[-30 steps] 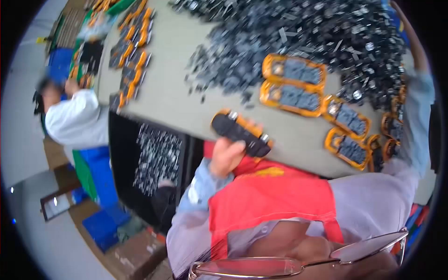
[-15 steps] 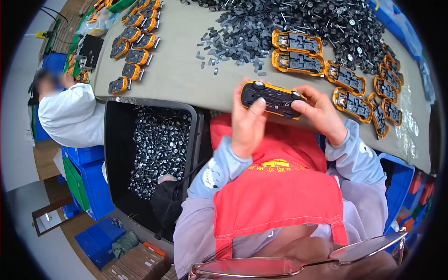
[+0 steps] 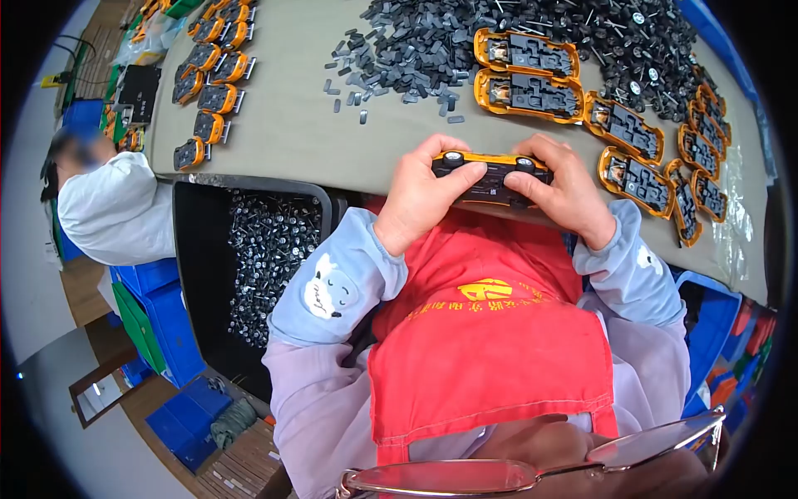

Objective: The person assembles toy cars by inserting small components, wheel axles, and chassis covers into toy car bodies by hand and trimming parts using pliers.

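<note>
A yellow toy car (image 3: pixel 490 185) with a black underside is held between both my hands, just over the table's near edge. Its underside faces me, and two wheels show along its upper side. My left hand (image 3: pixel 428 187) grips one end, thumb on the underside by a wheel. Around the other end my right hand (image 3: pixel 565 185) is closed, its thumb beside the second wheel. Beyond my hands, yellow car bodies with open undersides (image 3: pixel 532 96) lie on the table. Small dark grey pieces (image 3: pixel 416 62) are heaped behind them.
A pile of black wheels on axles (image 3: pixel 648 58) covers the far table. Yellow toy cars (image 3: pixel 218 98) stand in rows at left. A black bin (image 3: pixel 196 249) with wheel axles stands left of me. A person in white (image 3: pixel 116 204) sits further left. A blue bin (image 3: pixel 706 324) is at right.
The toy car has been tilted to a more level pose. My left hand has shifted its hold, thumb now lying by the wheel, and my left forearm has swung outward. The view has shifted slightly.
</note>
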